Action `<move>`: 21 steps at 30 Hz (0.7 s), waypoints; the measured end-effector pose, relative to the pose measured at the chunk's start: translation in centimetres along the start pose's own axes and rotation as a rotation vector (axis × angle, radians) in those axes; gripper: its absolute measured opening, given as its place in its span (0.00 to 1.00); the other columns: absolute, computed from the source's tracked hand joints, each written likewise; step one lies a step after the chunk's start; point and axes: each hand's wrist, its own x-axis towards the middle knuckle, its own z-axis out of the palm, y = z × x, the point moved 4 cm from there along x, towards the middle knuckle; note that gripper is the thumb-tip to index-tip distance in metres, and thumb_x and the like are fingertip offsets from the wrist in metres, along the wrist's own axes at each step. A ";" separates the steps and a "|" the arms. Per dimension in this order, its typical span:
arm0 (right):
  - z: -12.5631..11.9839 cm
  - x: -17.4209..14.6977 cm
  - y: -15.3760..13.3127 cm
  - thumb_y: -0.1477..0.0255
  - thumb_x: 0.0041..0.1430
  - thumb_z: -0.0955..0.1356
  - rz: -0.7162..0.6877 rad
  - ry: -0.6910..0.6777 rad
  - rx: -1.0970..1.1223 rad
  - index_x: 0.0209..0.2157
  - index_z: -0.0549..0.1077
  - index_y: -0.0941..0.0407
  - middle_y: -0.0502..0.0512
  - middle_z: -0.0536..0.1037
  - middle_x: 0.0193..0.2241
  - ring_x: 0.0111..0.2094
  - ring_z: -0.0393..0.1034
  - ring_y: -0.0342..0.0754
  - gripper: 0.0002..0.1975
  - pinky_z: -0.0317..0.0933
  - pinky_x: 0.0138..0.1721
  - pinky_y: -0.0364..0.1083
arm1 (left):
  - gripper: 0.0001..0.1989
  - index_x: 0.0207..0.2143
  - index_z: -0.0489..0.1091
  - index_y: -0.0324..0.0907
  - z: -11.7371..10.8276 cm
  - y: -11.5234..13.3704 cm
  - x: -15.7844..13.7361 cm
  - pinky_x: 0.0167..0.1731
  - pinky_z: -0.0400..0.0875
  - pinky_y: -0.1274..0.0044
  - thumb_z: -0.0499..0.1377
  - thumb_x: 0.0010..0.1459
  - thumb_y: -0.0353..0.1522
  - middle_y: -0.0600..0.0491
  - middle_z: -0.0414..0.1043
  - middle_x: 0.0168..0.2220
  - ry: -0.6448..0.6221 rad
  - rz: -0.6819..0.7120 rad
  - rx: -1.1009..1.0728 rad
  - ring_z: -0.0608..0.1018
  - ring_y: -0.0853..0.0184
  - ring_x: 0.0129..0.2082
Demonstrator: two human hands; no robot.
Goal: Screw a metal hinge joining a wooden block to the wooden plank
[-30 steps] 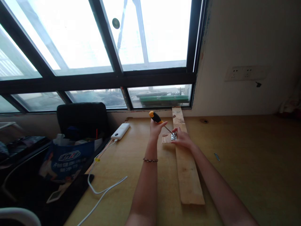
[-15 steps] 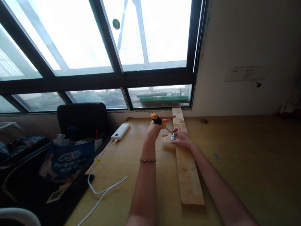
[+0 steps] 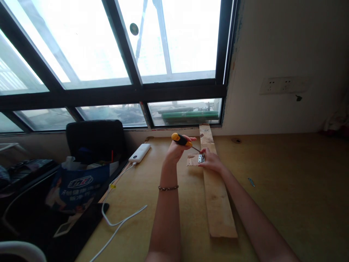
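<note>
My left hand (image 3: 175, 150) is closed around a yellow and black screwdriver (image 3: 180, 139), its handle up to the left and its shaft slanting down right. The shaft's end is close to the fingers of my right hand (image 3: 212, 160), beside a small silver hinge (image 3: 201, 158). My right hand pinches the hinge at its right side, over a long wooden plank (image 3: 218, 203). A short wooden piece (image 3: 192, 160) sticks out to the left from under the hinge. The fingers partly cover the hinge and the plank.
Screws (image 3: 251, 182) lie on the table (image 3: 286, 203) to the right. A white power bank (image 3: 140, 153) with a white cable (image 3: 120, 222) is at the left edge. Beyond it stand a black chair (image 3: 95, 140) and a blue bag (image 3: 79, 189). The plank's far end reaches the window wall.
My left hand and the screwdriver have shifted slightly left, and the shaft now lies flatter, its tip off the hinge's face. My right hand stays nearly still.
</note>
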 end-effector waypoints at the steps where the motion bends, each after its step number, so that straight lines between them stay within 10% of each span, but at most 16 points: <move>1: 0.0 0.0 0.0 0.60 0.33 0.74 -0.001 0.000 0.000 0.43 0.61 0.53 0.51 0.74 0.37 0.36 0.70 0.50 0.34 0.59 0.33 0.45 | 0.12 0.25 0.67 0.39 0.0 0.1 0.0 0.43 0.62 0.70 0.61 0.32 0.21 0.50 0.74 0.34 0.005 0.011 -0.013 0.71 0.59 0.45; 21: 0.1 0.1 0.2 0.60 0.33 0.74 0.010 -0.006 0.043 0.45 0.60 0.53 0.54 0.73 0.40 0.39 0.70 0.53 0.36 0.61 0.38 0.47 | 0.12 0.24 0.66 0.38 0.5 -1.5 0.6 0.40 0.63 0.72 0.61 0.33 0.21 0.49 0.74 0.33 0.018 -0.047 -0.039 0.73 0.60 0.41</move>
